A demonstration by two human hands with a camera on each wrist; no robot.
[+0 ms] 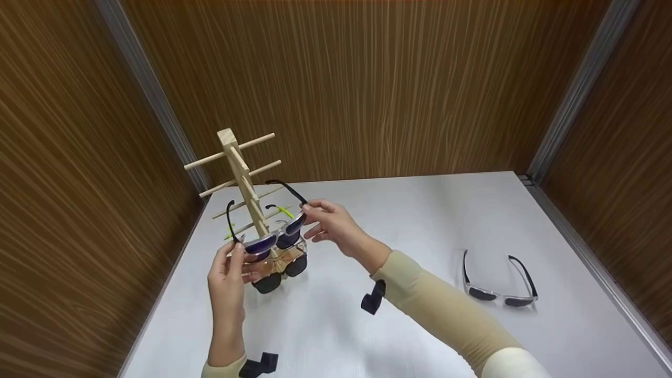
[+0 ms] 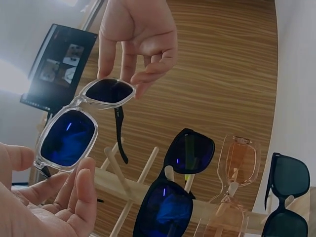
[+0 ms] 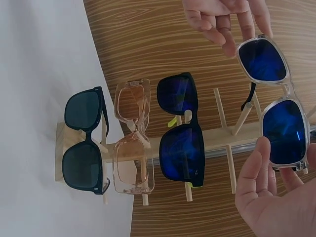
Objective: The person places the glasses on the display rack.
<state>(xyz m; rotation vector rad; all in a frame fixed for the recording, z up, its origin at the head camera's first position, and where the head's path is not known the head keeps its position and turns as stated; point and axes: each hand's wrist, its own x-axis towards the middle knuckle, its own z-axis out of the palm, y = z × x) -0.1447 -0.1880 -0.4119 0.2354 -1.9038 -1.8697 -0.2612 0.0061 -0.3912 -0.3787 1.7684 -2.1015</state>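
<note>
My left hand and right hand pinch opposite ends of one pair of sunglasses near the hinges. The pair has a clear frame, dark blue lenses and black temples, spread open. They are held in front of a wooden glasses stand, apart from its pegs in the right wrist view. Lower on the stand hang black sunglasses with blue lenses, orange-tinted clear-framed glasses and dark green-black sunglasses. In the head view the held pair and my left fingers partly cover these.
Another clear-framed pair of sunglasses lies on the white table at the right, temples open. Bare pegs stick out both sides of the stand's upper part. Wood-grain panels enclose the back and sides. A monitor shows in the left wrist view.
</note>
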